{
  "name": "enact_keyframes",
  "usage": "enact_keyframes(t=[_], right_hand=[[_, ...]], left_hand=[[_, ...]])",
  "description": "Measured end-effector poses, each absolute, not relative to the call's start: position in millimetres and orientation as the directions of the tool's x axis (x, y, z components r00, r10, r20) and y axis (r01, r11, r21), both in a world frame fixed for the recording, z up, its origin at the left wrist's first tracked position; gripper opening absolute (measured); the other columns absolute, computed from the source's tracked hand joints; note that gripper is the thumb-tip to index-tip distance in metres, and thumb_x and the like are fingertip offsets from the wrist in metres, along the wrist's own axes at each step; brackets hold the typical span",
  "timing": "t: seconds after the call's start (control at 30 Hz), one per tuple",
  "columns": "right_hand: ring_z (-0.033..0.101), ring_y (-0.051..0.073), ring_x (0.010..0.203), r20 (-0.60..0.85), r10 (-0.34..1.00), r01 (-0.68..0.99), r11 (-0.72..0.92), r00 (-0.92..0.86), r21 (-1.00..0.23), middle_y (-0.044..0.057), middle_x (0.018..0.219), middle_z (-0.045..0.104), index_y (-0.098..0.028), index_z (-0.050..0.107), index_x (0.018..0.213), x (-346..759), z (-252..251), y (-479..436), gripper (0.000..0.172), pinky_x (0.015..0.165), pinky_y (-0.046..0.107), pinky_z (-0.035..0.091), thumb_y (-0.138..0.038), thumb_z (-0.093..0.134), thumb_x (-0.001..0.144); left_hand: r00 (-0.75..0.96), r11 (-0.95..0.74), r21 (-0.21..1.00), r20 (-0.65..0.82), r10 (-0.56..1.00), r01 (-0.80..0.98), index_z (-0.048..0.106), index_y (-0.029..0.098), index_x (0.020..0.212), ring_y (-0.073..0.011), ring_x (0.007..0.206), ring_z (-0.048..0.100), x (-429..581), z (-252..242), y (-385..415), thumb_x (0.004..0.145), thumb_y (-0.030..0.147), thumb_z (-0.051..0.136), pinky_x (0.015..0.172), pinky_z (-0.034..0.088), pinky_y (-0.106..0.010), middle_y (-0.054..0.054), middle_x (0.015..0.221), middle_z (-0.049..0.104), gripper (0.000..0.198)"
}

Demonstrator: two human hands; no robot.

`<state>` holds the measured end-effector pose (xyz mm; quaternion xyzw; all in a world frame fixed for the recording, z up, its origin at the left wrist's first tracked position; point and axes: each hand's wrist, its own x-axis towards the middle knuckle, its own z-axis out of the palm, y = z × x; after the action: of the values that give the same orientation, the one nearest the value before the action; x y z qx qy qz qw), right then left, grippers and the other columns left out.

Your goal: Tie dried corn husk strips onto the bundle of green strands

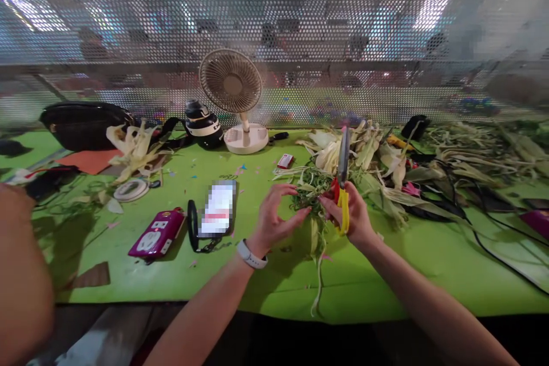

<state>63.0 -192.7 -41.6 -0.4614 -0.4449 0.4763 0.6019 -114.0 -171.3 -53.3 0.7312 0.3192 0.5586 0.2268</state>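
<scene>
My right hand (354, 214) is closed around scissors (343, 206) with yellow and red handles, their blades pointing up and away. Its fingertips also meet a tangled bunch of green plant strips (316, 183). At the left side of that bunch, my left hand (278, 214) has its thumb and fingers apart, the fingertips beside the strips; a white band is on the wrist. A long pale strand (319, 286) hangs from the bunch toward the table's front edge. Pale husks (328, 148) lie just behind the hands.
A phone (218, 209), a purple power bank (158, 233) and a tape roll (131, 189) lie left on the green table (171, 286). Behind are a fan (231, 83), a black bottle (204, 126) and a bag (86, 124). Husks and cables spread right. Someone's arm (23, 274) is at far left.
</scene>
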Motion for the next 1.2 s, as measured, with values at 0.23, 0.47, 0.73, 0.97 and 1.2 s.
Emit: enact_keyframes(t=[0.23,0.47,0.73,0.97,1.2], right_hand=[[0.058,0.013,0.060,0.089,0.990,-0.080,0.098,0.106,-0.992,-0.003,0.072,0.058,-0.022,0.045,0.079,50.4,-41.8,-198.4,0.048,0.043,0.022,0.049,-0.040,0.082,0.054],[0.052,0.011,0.051,0.139,0.987,-0.079,0.146,0.086,-0.986,-0.004,0.070,0.058,-0.022,0.046,0.081,57.9,-36.7,-200.7,0.044,0.039,0.023,0.047,-0.042,0.080,0.060],[0.052,0.013,0.051,0.103,0.990,0.481,0.044,0.097,-0.875,-0.002,0.063,0.058,-0.021,0.049,0.078,89.0,-54.3,-175.0,0.034,0.046,0.024,0.039,-0.045,0.070,0.067],[0.060,0.020,0.066,0.051,0.998,0.959,0.044,-0.031,-0.280,0.006,0.077,0.067,-0.020,0.055,0.080,92.9,-50.5,-176.3,0.021,0.053,0.025,0.031,-0.040,0.059,0.075],[0.054,0.015,0.057,-0.017,0.999,0.692,0.012,-0.036,-0.722,0.001,0.067,0.062,-0.019,0.053,0.080,89.5,-52.5,-176.4,0.038,0.048,0.024,0.039,-0.053,0.066,0.070]], left_hand=[[0.252,-0.731,0.513,0.712,0.656,0.450,0.064,0.022,0.104,-0.0210,0.102,0.062,-105.1,-69.6,-173.0,0.080,0.023,0.063,0.089,0.050,-0.036,-0.009,0.111,0.065,0.023],[0.125,-0.175,0.962,0.204,0.971,-0.209,0.069,0.018,0.087,-0.0170,0.082,0.066,-103.3,-65.2,-165.7,0.072,0.031,0.072,0.079,0.053,-0.031,-0.005,0.088,0.072,0.020],[0.143,0.174,0.807,-0.113,0.983,-0.564,0.070,0.015,0.082,-0.0132,0.070,0.067,-109.1,-55.0,-160.4,0.059,0.023,0.081,0.069,0.054,-0.026,-0.003,0.082,0.073,0.026],[0.117,0.174,0.797,-0.130,0.985,-0.579,0.070,0.016,0.081,-0.0114,0.064,0.066,-109.9,-52.8,-160.6,0.058,0.023,0.081,0.062,0.054,-0.024,-0.002,0.080,0.073,0.026],[0.031,0.067,0.829,-0.059,0.998,-0.555,0.068,0.018,0.084,-0.0151,0.078,0.068,-109.8,-53.0,-159.3,0.061,0.026,0.080,0.069,0.054,-0.026,-0.001,0.083,0.072,0.027]])
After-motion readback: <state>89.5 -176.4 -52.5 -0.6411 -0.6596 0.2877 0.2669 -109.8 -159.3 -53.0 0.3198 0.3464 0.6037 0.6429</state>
